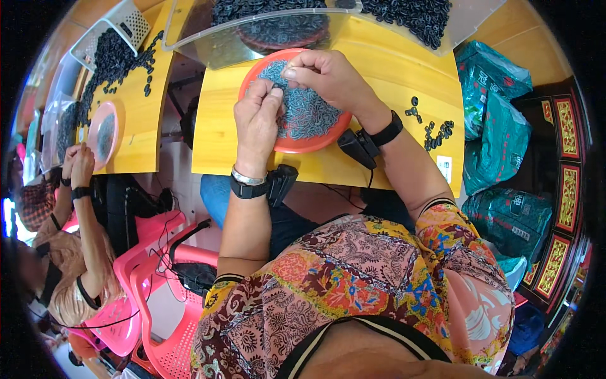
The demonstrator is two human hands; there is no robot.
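Note:
Above an orange-red bowl (295,146) my two hands are close together. My left hand (257,120) pinches a small black part (278,86) between thumb and fingertips. Just to its right and slightly farther off, the thumb and forefinger of my right hand (331,79) are pressed together; whatever they hold is too small to make out. Beneath both hands, a heap of small grey screw-like pieces (307,117) fills the bowl. A black device is strapped to each of my wrists.
A clear plastic bin (189,39) of black parts stands behind the bowl. Loose black parts (437,134) lie on the yellow table (218,142) at right, beside teal bags (499,145). Leftward, another person's hands (79,165) are at a pink bowl (93,142). Pink chairs (144,303) stand nearby.

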